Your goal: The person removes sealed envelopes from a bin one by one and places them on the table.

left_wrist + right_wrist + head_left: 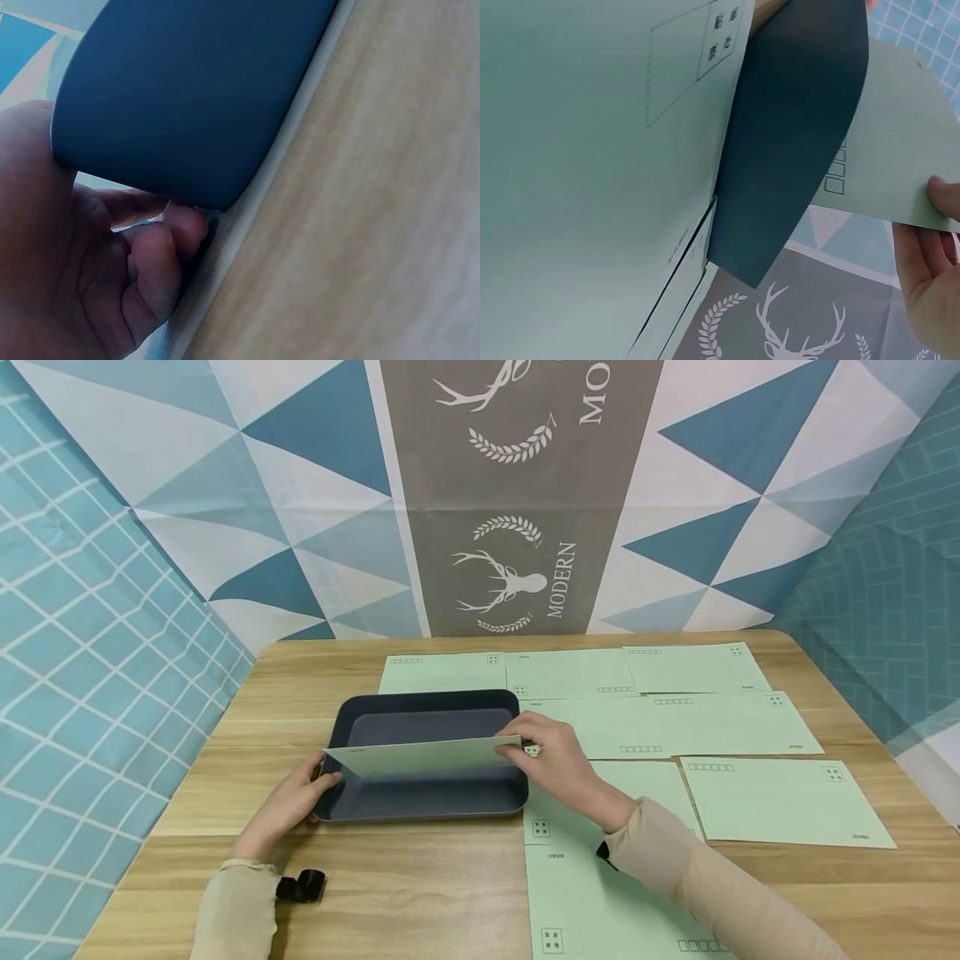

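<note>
A dark blue-grey rectangular tray sits on the table's left half. My left hand grips its left end, thumb at the rim; in the left wrist view the curled fingers are low against the tray's outer wall. Between thumb and fingers my right hand pinches the right end of a pale green envelope, tilted up on edge over the tray. Printed boxes show on this envelope in the right wrist view, where the thumb lies on its face. Whether its lower edge touches the tray floor I cannot tell.
Several more pale green envelopes lie flat behind and right of the tray, some edge to edge. My right forearm crosses above two of them. Wood-grain tabletop shows in front. A patterned cloth hangs behind the table.
</note>
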Motion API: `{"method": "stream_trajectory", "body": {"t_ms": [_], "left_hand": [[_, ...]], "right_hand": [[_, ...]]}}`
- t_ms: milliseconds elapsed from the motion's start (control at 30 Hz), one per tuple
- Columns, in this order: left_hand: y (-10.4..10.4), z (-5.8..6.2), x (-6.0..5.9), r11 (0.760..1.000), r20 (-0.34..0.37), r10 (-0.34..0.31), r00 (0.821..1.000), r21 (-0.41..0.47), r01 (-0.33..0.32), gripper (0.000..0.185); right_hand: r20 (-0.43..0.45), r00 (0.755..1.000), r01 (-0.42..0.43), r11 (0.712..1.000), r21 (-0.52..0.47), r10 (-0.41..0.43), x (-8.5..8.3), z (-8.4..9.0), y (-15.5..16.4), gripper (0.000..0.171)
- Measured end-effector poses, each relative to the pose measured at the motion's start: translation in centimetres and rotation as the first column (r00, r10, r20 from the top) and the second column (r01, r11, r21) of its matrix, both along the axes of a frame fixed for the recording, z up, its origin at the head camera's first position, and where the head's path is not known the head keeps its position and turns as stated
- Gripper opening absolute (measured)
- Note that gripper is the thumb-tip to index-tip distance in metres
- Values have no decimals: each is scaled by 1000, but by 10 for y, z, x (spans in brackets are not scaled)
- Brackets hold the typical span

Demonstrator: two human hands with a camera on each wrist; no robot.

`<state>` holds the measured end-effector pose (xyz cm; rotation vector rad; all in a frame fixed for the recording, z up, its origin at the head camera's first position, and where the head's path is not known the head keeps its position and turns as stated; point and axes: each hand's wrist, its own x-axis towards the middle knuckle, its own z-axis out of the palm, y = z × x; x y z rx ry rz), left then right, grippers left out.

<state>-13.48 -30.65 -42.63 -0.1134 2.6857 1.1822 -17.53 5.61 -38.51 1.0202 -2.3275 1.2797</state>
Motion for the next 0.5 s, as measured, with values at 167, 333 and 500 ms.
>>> {"method": "stream_trajectory", "body": {"t_ms": [167, 333, 500], "left_hand": [[0, 1, 0, 1000, 1, 1, 1000, 1, -1, 52], [0, 0, -1, 1000, 3, 2, 1000, 7, -2, 55], [0, 0, 0, 1000, 0, 2, 1000, 11, -2, 54]], "right_hand": [[-32, 999, 39, 998, -55, -41, 1, 4, 3, 10], [-44, 996, 68, 992, -106, -73, 2, 5, 7, 13], [-51, 995, 84, 991, -109, -90, 3, 7, 12, 14]]}}
